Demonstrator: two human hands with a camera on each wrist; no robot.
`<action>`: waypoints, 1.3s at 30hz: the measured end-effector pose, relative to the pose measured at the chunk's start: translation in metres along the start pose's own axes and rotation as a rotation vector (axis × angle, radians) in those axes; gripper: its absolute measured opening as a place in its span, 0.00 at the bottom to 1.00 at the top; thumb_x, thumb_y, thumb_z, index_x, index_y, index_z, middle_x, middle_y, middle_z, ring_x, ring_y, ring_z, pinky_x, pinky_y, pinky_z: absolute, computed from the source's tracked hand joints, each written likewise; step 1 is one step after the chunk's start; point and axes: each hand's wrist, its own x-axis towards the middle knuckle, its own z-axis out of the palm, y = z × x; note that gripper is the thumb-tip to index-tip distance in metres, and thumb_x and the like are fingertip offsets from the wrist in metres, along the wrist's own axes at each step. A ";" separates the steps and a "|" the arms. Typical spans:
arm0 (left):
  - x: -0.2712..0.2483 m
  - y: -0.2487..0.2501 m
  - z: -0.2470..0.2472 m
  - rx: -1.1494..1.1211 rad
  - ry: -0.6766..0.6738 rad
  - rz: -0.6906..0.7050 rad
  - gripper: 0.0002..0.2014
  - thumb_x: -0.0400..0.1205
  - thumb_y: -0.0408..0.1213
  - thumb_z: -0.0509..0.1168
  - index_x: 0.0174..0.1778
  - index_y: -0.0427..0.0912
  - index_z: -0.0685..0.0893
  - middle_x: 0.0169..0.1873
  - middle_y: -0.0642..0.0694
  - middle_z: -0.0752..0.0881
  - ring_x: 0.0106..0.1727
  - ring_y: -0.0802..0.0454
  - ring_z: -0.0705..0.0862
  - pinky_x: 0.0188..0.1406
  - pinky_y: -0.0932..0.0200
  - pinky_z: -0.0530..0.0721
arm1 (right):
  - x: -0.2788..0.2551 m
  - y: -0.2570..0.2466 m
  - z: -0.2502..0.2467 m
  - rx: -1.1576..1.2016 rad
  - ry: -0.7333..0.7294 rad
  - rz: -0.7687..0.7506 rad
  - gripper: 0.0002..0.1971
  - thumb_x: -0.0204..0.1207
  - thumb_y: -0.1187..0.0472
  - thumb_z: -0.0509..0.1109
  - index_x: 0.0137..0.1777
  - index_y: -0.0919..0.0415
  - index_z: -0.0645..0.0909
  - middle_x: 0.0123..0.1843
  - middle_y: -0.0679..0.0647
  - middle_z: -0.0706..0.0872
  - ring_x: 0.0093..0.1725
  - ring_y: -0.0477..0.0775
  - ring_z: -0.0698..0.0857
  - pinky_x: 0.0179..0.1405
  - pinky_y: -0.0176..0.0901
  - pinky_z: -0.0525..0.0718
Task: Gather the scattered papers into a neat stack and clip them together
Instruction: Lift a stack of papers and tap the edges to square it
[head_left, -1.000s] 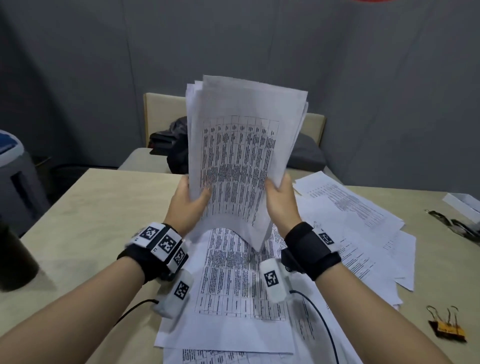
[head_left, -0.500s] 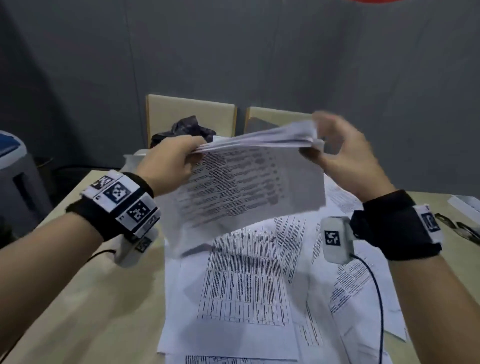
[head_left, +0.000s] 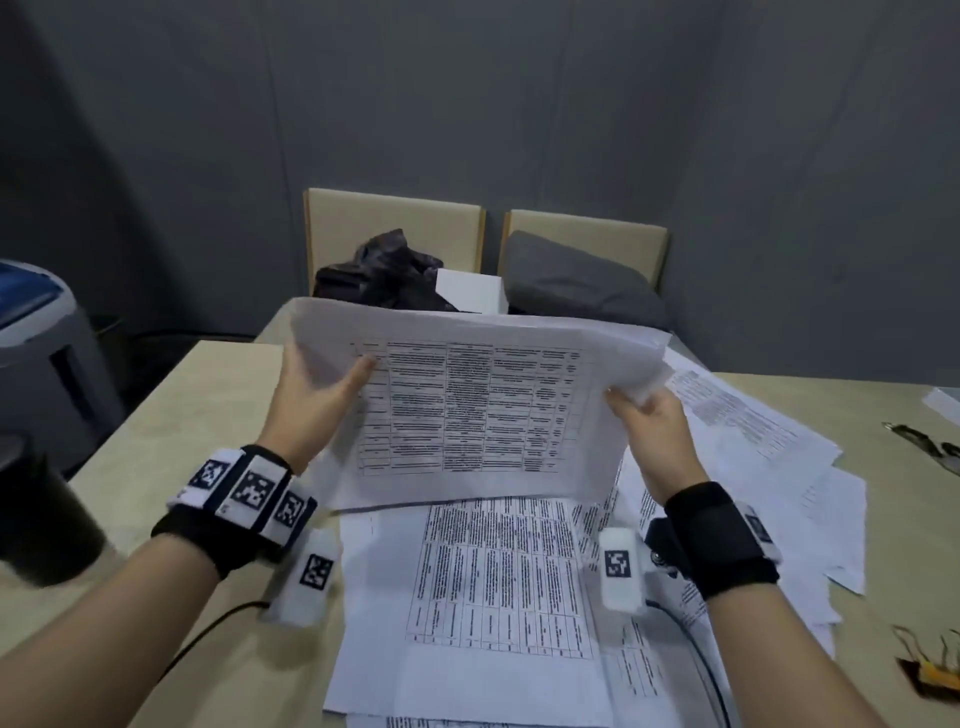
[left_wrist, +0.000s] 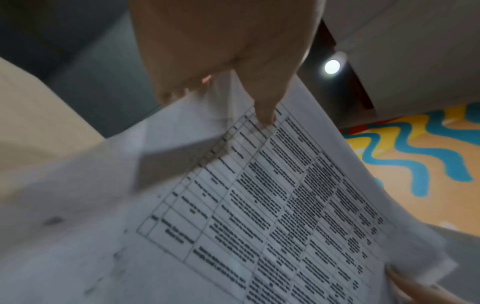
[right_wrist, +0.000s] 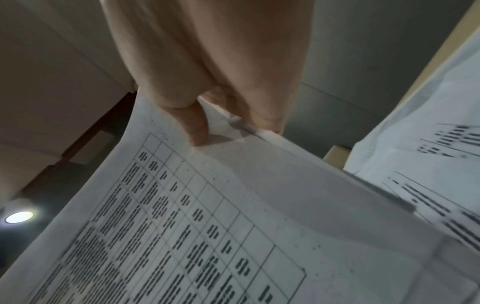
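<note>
Both hands hold a sheaf of papers (head_left: 467, 405) landscape above the table (head_left: 171, 431), its printed grid facing the person and its lower edge standing on the loose sheets (head_left: 498, 587) that lie spread over the table. The left hand (head_left: 311, 395) has its grip on the sheaf's left edge, thumb laid across the front near the top corner, fingers behind; the left wrist view shows the thumb (left_wrist: 265, 107) pressing the printed page. The right hand (head_left: 649, 421) grasps the right edge lower down, thumb in front and fingers curled behind, as the right wrist view confirms (right_wrist: 197, 125). More printed sheets (head_left: 753, 431) fan out to the right. Binder clips (head_left: 930, 670) lie at the table's right edge, well apart from the papers. Two chairs (head_left: 395, 223) stand behind the table.
</note>
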 end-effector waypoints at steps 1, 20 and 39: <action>-0.003 -0.004 0.003 -0.056 -0.006 -0.004 0.40 0.72 0.52 0.74 0.78 0.47 0.64 0.71 0.50 0.77 0.72 0.52 0.76 0.73 0.43 0.76 | -0.001 0.005 0.001 0.002 0.018 0.023 0.09 0.83 0.68 0.64 0.59 0.59 0.81 0.54 0.50 0.89 0.48 0.38 0.89 0.46 0.30 0.85; -0.055 0.018 0.002 -0.112 0.188 0.283 0.13 0.84 0.35 0.65 0.61 0.53 0.74 0.59 0.51 0.84 0.62 0.56 0.83 0.61 0.59 0.82 | -0.058 -0.006 0.014 0.064 0.207 0.010 0.12 0.85 0.64 0.62 0.66 0.56 0.78 0.58 0.41 0.87 0.54 0.34 0.85 0.49 0.29 0.81; -0.070 -0.001 -0.001 -0.049 0.055 0.066 0.06 0.87 0.41 0.58 0.53 0.58 0.69 0.50 0.68 0.79 0.44 0.83 0.80 0.47 0.71 0.77 | -0.071 -0.001 0.021 -0.055 0.135 0.026 0.18 0.85 0.58 0.63 0.70 0.49 0.61 0.65 0.44 0.78 0.63 0.37 0.78 0.63 0.44 0.78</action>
